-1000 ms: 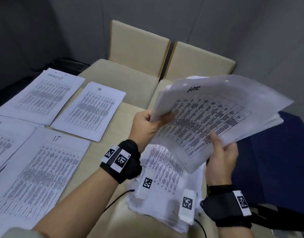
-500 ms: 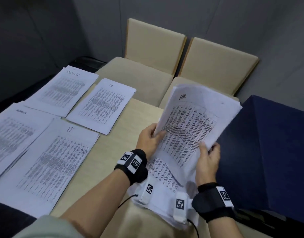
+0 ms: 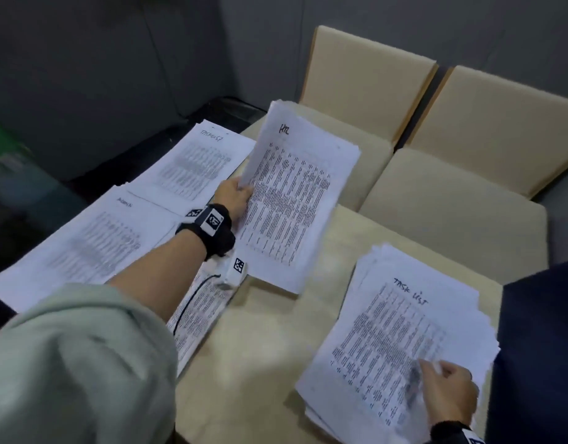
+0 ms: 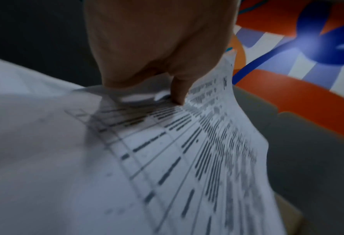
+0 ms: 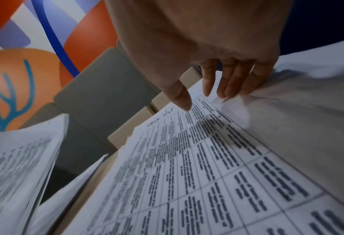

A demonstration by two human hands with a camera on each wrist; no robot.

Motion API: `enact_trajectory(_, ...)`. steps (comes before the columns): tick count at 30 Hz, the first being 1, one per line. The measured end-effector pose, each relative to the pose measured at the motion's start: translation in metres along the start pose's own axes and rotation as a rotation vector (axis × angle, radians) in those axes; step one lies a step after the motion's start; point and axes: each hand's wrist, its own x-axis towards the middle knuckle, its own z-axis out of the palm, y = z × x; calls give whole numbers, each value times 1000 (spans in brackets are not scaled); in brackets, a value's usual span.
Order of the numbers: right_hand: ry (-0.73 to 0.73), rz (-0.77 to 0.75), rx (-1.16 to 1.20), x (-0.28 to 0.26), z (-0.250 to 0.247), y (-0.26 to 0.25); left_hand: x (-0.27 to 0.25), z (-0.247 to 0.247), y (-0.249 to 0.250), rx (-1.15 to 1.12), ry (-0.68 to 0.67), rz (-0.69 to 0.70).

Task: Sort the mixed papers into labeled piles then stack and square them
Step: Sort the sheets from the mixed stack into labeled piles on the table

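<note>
My left hand (image 3: 239,192) grips the left edge of a white printed sheaf headed "HR" (image 3: 292,203), thumb on top (image 4: 179,92), with paper bowing under it (image 4: 187,151). The sheaf tilts over the far middle of the beige table (image 3: 269,363), its low end near the tabletop. My right hand (image 3: 442,389) rests with straight fingers (image 5: 227,85) on the mixed stack (image 3: 394,341) at the near right, whose top sheet (image 5: 207,159) reads "TASK LIST". Sorted piles lie at the left: "TASK LIST" (image 3: 196,161), "ADMIN" (image 3: 96,241) and one partly hidden under my forearm (image 3: 199,318).
Two beige chairs (image 3: 436,200) stand against the table's far edge. A dark blue surface (image 3: 539,347) borders the table on the right, close to the mixed stack. Dark floor and a grey wall lie beyond the left piles.
The HR sheaf has swung left and away from me, now held by my left hand alone. My right hand let go of it and came down on the mixed stack.
</note>
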Motion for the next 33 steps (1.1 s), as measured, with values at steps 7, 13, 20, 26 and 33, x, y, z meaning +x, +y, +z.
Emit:
enact_trajectory(7,202,142,-55,-22,14,-23,114,-13,-37,339,-102,-100)
enact_trajectory(13,322,166,24,-24,32,-26,160,4,-60,630,-84,-55)
enact_trajectory(20,201,250,-233,-10,16,-38,167,18,-71,774,-116,72)
enact_trajectory(26,94,155,-192,0,3,-38,153,12,-60,707,-34,127)
enact_trajectory(33,-15,-16,-35,11,-9,-16,85,16,-23,778,74,49)
